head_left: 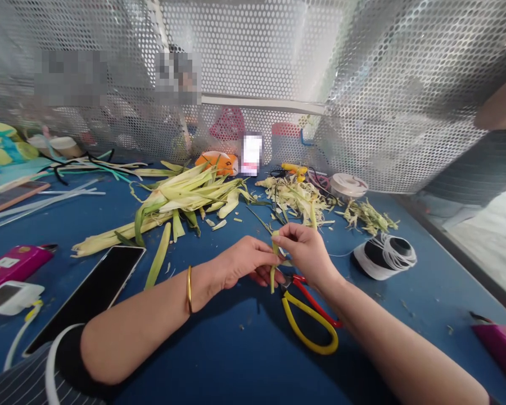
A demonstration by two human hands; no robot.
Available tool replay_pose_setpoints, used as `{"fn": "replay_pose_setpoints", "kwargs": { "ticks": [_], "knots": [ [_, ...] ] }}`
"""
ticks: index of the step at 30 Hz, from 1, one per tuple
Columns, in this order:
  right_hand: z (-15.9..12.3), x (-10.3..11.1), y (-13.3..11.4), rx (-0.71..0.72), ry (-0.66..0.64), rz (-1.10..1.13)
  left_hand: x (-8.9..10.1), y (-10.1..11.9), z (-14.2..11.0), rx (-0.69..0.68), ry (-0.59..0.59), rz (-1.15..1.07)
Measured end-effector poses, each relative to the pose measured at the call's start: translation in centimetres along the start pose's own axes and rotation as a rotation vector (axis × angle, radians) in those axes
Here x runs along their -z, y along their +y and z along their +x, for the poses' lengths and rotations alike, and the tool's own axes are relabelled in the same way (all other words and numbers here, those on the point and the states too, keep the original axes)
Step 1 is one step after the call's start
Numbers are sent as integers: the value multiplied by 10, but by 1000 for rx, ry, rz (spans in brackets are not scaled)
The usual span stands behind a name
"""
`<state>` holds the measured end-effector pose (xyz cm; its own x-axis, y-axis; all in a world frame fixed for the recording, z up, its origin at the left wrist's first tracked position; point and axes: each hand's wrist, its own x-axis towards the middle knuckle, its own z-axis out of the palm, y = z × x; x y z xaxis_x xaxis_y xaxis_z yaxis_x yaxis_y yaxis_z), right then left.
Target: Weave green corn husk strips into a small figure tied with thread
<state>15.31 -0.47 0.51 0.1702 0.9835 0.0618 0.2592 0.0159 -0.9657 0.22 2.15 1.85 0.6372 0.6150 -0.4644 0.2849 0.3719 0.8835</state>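
Between my two hands is a narrow green corn husk strip (273, 275), its lower end hanging down. My left hand (253, 261) closes its fingers around the strip's lower part. Higher up, my right hand (301, 247) pinches the strip's top between thumb and fingertips. Scissors (310, 320) with one red and one yellow handle lie on the table just below my hands, their blades partly hidden. A heap of long corn husks (181, 194) lies beyond my left hand. Shredded husk pieces (297, 197) are piled beyond my right hand.
To the right stands a spool of white cord (383, 257). A round white roll (349, 184) sits behind it. On the left lie a black phone (93, 287) and a white device (12, 296) with a cable. A perforated screen (261, 56) borders the back; a person's arm (504, 101) shows at right.
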Motion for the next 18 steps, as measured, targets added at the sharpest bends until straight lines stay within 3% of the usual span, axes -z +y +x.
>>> {"fn": "replay_pose_setpoints", "kwargs": {
  "ticks": [10, 15, 18],
  "knots": [
    [2, 1, 3, 76, 31, -118, -1, 0, 0, 8, -37, -35],
    [5, 26, -15, 383, 245, -426, -5, 3, 3, -65, 96, -274],
    [1, 37, -29, 421, 285, -592, -2, 8, 4, -142, 201, -397]
  ]
}}
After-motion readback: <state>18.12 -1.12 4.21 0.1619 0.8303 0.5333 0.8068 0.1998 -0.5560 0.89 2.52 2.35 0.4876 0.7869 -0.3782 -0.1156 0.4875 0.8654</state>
